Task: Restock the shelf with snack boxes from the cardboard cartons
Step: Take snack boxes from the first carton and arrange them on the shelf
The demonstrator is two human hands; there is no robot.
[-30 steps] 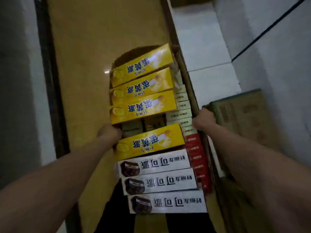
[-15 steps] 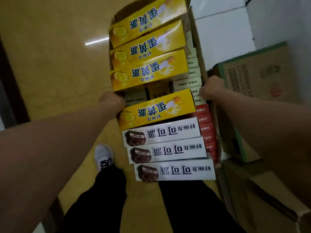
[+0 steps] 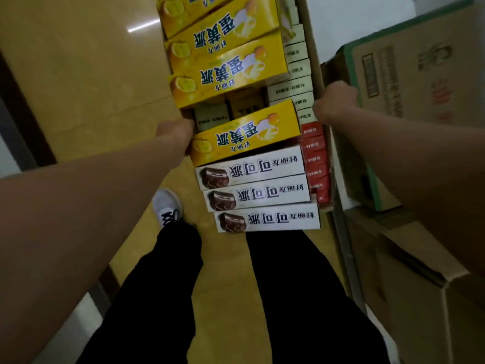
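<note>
Snack boxes fill the carton (image 3: 313, 48) both hands grip: four yellow (image 3: 245, 132), three white (image 3: 252, 170).

A glossy yellowish-tan floor (image 3: 86, 82) is seen across most of the left side, with a bright streak of light (image 3: 140, 26) reflected on it at the far end. A dark brown strip (image 3: 25, 122) is run diagonally along the floor's left edge, and pale tiling (image 3: 6, 160) is glimpsed beyond it. Black trousers (image 3: 168, 298) are seen in the near middle, and a white sneaker with dark laces (image 3: 168, 207) is planted on the floor just left of centre. A white surface (image 3: 349, 19) is seen at the far right.
</note>
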